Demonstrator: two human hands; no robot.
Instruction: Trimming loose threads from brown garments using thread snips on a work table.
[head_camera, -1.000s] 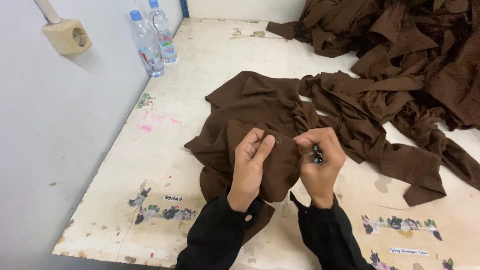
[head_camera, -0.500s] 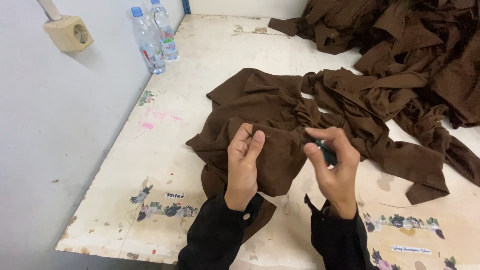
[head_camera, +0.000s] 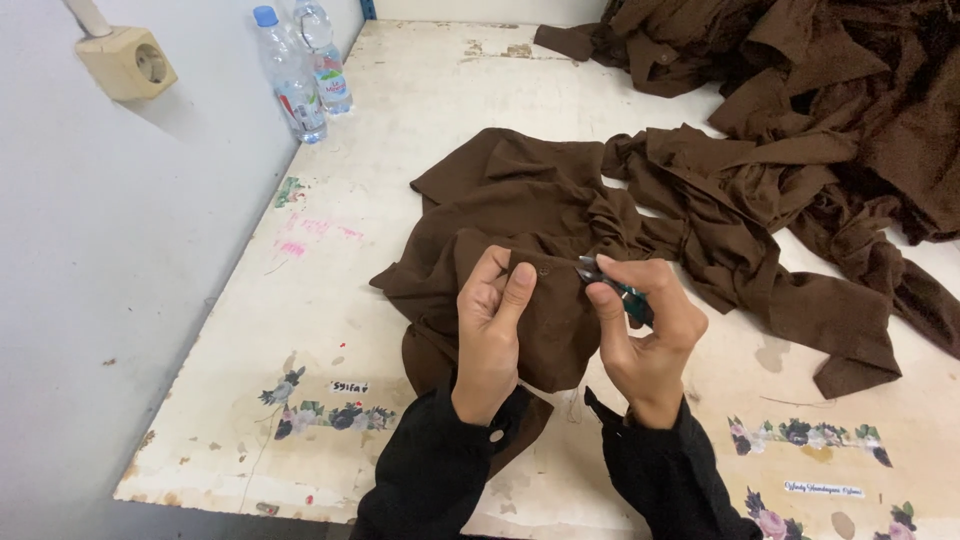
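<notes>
A brown garment (head_camera: 560, 205) lies crumpled on the worn white table (head_camera: 300, 330). My left hand (head_camera: 492, 325) pinches a folded part of this fabric, thumb beside a small brown button (head_camera: 543, 269). My right hand (head_camera: 645, 330) grips small thread snips with a teal handle (head_camera: 612, 285), their metal tips close to the button. Both wrists are in black sleeves.
A heap of more brown garments (head_camera: 830, 90) fills the back right of the table. Two plastic water bottles (head_camera: 300, 75) stand at the back left by the grey wall, which carries a beige socket (head_camera: 128, 62). Flower stickers (head_camera: 320, 412) mark the table's front edge.
My right hand has come back in toward the fabric, bringing the snips' tips near the button. My left hand keeps its hold on the fold.
</notes>
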